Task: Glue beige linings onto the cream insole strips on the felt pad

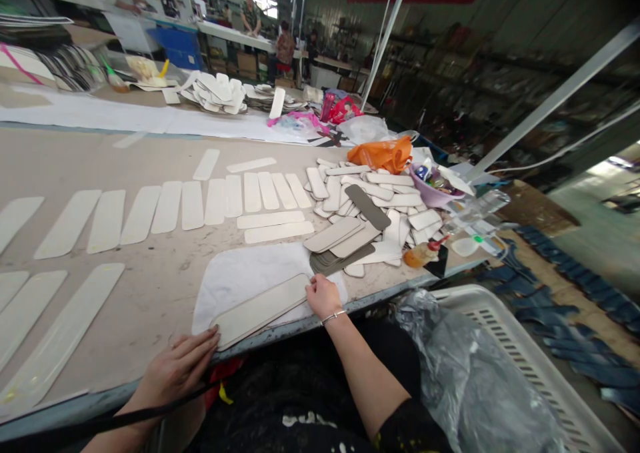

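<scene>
A long pale panel (pixel 263 309), the piece in hand, lies at the lower centre of the frame, slanting up from left to right over a white cloth (pixel 250 266) at the near edge of the table (pixel 160 266). The left hand (pixel 183 356), lower left of centre, has its fingers together on the panel's left end; whether its thumb grips from beneath cannot be told. The right hand (pixel 324 296), with a bracelet (pixel 333 317) at the wrist, pinches the opposite end between thumb and fingers. A second edge shows beneath the panel along its lower side. Just above the right hand, a stack of grey pieces (pixel 333 263) overlaps the cloth. Behind it, right of centre, spreads a loose heap of pale pieces (pixel 330 193), with one dark piece (pixel 367 206) lying on top. A row of strips (pixel 167 206) crosses the middle left; longer strips (pixel 75 326) occupy the lower left. At the heap's right stand a purple basin (pixel 434 191) and, nearer, an amber bottle (pixel 419 256), tilted; an orange bag (pixel 383 154) lies above. A pale crate (pixel 520 346) holding clear plastic (pixel 475 366) fills the lower right.
</scene>
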Available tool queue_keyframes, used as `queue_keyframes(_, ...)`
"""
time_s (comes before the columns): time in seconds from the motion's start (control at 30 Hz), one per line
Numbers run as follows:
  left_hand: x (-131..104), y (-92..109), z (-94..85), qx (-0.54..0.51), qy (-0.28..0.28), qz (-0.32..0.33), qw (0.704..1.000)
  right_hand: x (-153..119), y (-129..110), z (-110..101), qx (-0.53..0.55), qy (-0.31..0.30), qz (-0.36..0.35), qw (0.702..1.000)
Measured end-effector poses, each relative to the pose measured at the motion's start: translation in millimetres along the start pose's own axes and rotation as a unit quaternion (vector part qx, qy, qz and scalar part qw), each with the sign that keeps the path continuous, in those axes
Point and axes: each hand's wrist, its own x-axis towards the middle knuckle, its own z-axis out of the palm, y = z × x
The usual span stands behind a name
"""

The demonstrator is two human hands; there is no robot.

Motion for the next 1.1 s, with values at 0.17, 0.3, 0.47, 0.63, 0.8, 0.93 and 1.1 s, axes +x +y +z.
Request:
queue_keyframes(0.17, 0.4, -0.7, -0.2, -0.011, 0.009, 0.008, 1.0, 2.1, 3.9, 2.4, 0.017, 0.0, -0.008, 1.0)
queue_keyframes(0.3, -7.0, -1.5, 2.7, -0.017, -0.02, -0.01, 1.0, 2.4, 2.9, 0.1, 0.017, -0.013, -0.007, 1.0)
queue_keyframes(0.47, -12.2, 0.0, 4.0, -0.02, -0.048, -0.036, 0.998, 1.4, 0.7, -1.9, 0.004, -0.018, -0.007, 1.0)
queue_keyframes(0.63, -7.9, 2.6, 1.8, -0.019, -0.027, -0.029, 0.999, 1.2, 1.1, -1.3, -0.002, -0.014, -0.009, 1.0)
queue_keyframes(0.8, -4.2, -0.2, 3.6, -0.021, 0.007, 0.006, 1.0, 3.6, 1.3, -6.6, -0.033, -0.021, -0.006, 0.999)
queue_keyframes(0.93, -3.3, -2.7, 5.5, -0.008, 0.021, 0.016, 1.0, 6.5, 2.8, -10.1, -0.037, -0.023, 0.01, 0.999)
queue_keyframes(1.1, -4.7, -3.0, 7.0, 0.009, 0.01, -0.004, 1.0, 8.8, 5.8, -8.9, 0.006, -0.016, 0.013, 1.0)
